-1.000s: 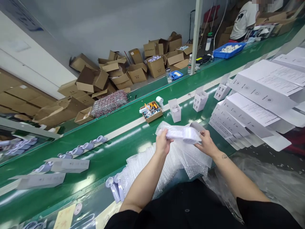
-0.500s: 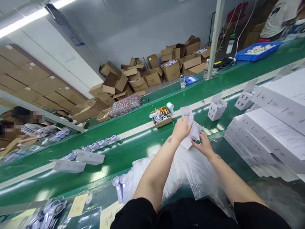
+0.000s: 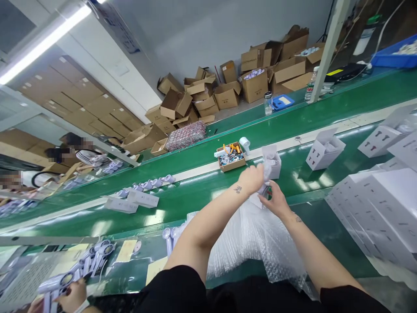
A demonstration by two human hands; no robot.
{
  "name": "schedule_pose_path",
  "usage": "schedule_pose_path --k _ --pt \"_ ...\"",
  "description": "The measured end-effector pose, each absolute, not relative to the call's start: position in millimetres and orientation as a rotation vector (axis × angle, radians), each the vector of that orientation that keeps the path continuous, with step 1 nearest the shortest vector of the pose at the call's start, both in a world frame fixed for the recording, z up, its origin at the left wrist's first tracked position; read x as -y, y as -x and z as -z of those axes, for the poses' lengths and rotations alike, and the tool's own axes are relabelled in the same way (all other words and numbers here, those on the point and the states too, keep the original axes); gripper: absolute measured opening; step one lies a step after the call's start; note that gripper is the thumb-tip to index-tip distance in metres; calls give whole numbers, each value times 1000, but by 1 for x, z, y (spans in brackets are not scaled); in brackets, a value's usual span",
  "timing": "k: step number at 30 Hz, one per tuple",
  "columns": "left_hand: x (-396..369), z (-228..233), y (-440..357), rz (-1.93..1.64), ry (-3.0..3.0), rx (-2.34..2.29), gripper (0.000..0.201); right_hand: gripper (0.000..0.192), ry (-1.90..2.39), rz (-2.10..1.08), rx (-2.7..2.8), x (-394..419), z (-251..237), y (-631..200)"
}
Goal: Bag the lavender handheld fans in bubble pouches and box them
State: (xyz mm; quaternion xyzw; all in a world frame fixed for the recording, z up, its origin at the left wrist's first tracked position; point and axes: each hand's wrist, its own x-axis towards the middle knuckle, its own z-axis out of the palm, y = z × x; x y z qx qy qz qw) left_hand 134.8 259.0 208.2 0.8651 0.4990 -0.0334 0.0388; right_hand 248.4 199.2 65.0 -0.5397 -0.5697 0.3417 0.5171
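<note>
1. The left hand (image 3: 250, 179) and the right hand (image 3: 276, 201) are close together over the green conveyor belt (image 3: 202, 195), both closed on a small white bubble-wrapped item (image 3: 265, 176).
2. That item sits between the two hands, just in front of an open white carton box (image 3: 273, 160) standing on the belt; it looks to be touching the box's near side, though blur makes this hard to confirm.
3. Under the forearms lies a heap of clear bubble-wrap bags (image 3: 257, 239), spread over the near edge of the belt.
4. Just left of the white carton is a small open brown cardboard box of mixed parts (image 3: 231, 156), with a white tape roll (image 3: 244, 144) beside it.
5. Another open white carton (image 3: 324, 150) stands further right on the belt.
6. Stacks of flat white folded cartons (image 3: 381, 213) fill the right side.
7. A row of small pale-purple handheld fans (image 3: 146, 184) lies on the belt to the left.
8. Another person's hand (image 3: 70, 295) shows at the lower left, holding similar fans.
</note>
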Motion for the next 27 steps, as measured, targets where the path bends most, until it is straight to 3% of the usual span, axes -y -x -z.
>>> schedule_pose_path --k 4,9,12,15,18,21,23,27 --pt "-249 -190 -120 26 -2851 -1146 39 61 1254 -886 1329 -200 -67 -255" --pt "-229 -164 -102 -57 -2966 -1212 16 57 1238 -924 1302 -190 -70 -259" --pt "-215 -158 -103 -25 -3000 -1185 16 54 1251 -948 1266 -185 -73 -257" --pt "-203 -165 -103 -215 -2946 -1257 21 51 1240 -949 1328 -187 -82 -255" --pt "-194 -175 -71 -669 -2606 -1520 27 48 1184 -917 1471 -205 -93 -254" --pt "-181 -179 3 -1129 -1897 -1879 20 49 1084 -1017 1555 -243 -98 -245" --pt "-165 -175 64 -1257 -1271 -2119 18 52 1039 -1109 1596 -274 -94 -232" --pt "-123 -155 171 -1248 -721 -2429 27 58 1022 -1176 1692 -323 -77 -200"
